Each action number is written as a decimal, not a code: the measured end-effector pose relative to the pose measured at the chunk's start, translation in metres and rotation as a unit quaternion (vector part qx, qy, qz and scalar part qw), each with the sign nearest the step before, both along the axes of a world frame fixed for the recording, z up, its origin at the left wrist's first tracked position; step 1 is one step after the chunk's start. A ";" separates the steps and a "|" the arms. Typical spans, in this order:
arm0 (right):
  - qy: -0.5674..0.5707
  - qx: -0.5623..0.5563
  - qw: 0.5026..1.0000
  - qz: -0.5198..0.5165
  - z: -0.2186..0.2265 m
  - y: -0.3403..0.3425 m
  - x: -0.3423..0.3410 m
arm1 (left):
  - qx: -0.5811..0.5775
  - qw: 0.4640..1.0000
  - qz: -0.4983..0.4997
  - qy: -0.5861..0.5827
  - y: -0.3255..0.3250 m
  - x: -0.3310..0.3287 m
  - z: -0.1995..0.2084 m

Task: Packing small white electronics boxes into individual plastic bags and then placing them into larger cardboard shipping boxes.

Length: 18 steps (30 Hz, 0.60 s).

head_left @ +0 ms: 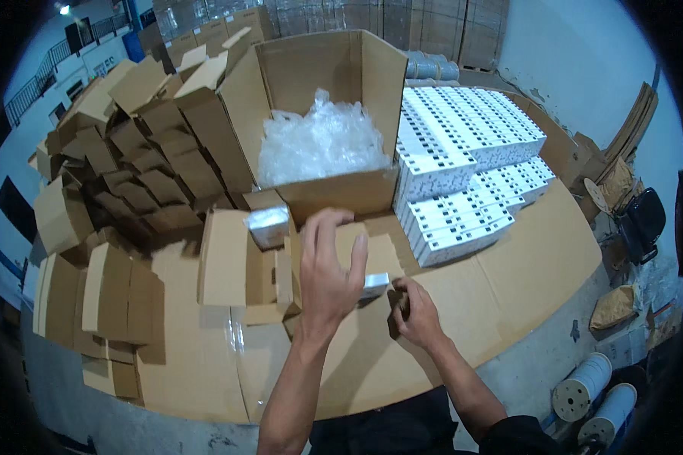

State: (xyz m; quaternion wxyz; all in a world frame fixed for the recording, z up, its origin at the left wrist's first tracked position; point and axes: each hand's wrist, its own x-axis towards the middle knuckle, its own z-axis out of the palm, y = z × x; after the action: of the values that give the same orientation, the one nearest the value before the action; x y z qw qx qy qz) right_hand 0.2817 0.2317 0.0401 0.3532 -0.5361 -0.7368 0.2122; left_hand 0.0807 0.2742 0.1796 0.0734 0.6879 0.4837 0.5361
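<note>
My left hand (330, 262) is raised over the cardboard, its fingers bent and thumb apart, with nothing seen in it. Partly behind its thumb side lies a small white box (376, 285). Just right of that box is my right hand (419, 315), loosely curled with a gap between thumb and forefinger; I cannot tell whether its fingertip touches the box. On the left, beside my left hand, an open brown carton (228, 258) has its flaps spread. A packet in clear plastic wrap (269, 226) rests at the carton's far edge.
Beyond my hands stands a large open carton (334, 199) with crumpled clear plastic (322, 144) inside. Rows of stacked white boxes (463, 205) fill the right side of the cardboard-covered table (531, 280). Many open brown cartons (144, 152) are piled at left. Cable spools (582, 387) stand on the floor.
</note>
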 end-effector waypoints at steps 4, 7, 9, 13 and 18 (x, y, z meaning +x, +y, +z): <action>-0.023 0.053 0.998 -0.006 -0.002 0.000 0.002 | 0.024 0.999 0.040 0.028 0.113 -0.014 0.062; 0.012 0.011 1.000 -0.019 0.000 0.000 0.007 | -0.041 0.998 0.048 0.027 0.204 -0.035 0.083; 0.022 0.001 1.000 -0.013 -0.003 0.000 0.002 | -0.045 0.997 0.061 0.020 0.256 -0.052 0.080; 0.016 0.057 0.998 -0.002 -0.002 0.003 -0.005 | -0.095 0.991 0.086 0.051 0.366 -0.087 0.031; 0.007 0.042 0.998 -0.035 -0.003 0.003 -0.010 | -0.184 0.962 0.127 0.158 0.432 -0.056 0.016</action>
State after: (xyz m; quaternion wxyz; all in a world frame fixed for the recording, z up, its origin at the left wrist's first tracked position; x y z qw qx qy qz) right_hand 0.2717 0.2344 0.0373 0.3876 -0.5450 -0.7231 0.1726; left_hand 0.0245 0.7062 0.1959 0.0529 0.6713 0.6629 0.3273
